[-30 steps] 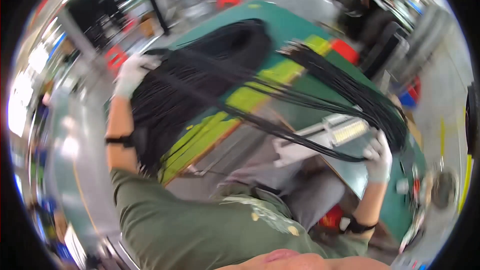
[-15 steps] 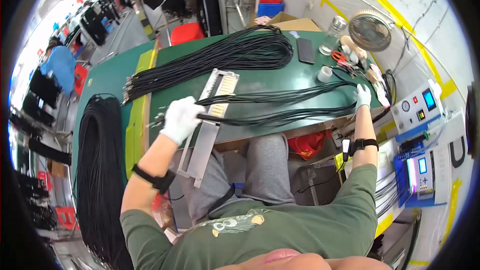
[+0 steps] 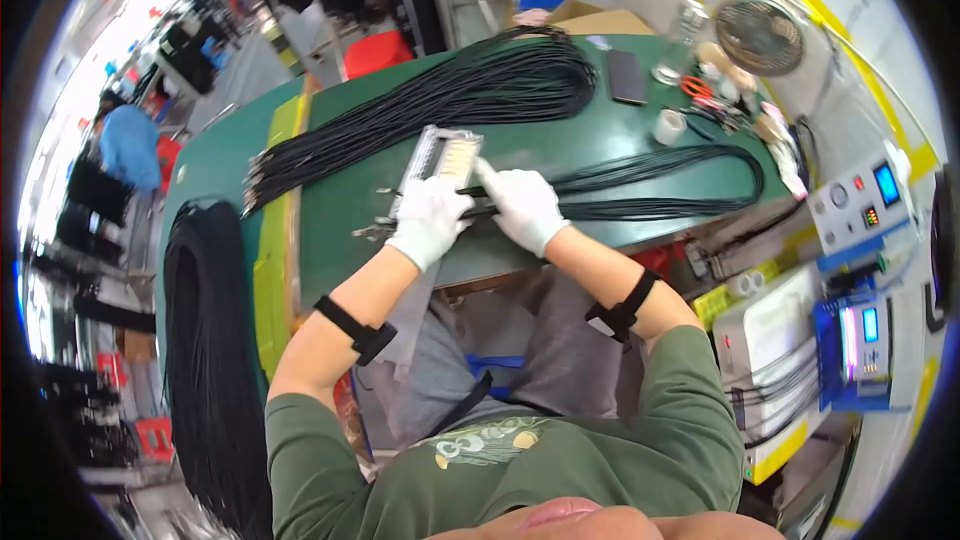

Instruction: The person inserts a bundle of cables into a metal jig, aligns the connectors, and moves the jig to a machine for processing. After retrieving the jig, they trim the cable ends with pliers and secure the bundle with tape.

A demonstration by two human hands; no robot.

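A looped bundle of black cables (image 3: 665, 207) lies on the green table, its bend toward the right. My left hand (image 3: 430, 220), in a white glove, is closed around the bundle near its end; a few metal-tipped ends stick out to the left of it. Close beside it, my gloved right hand (image 3: 522, 208) is on the same cables, its index finger pointing up and left and its other fingers partly hidden. Both hands are over a metal frame (image 3: 432, 145) with a row of pale yellow strips (image 3: 460, 158), which extends over the table's near edge.
A large bundle of black cables (image 3: 480, 85) lies across the back. Another (image 3: 212, 340) hangs over the left edge. At the right are a phone (image 3: 626, 77), white roll (image 3: 669, 127), orange-handled scissors (image 3: 697, 89), glass jar (image 3: 680, 45), fan (image 3: 758, 30) and control boxes (image 3: 860, 202).
My right hand has left the far bend of the cable loop and come left, beside my left hand. The left hand has shifted right, onto the metal frame. The view has tilted slightly.
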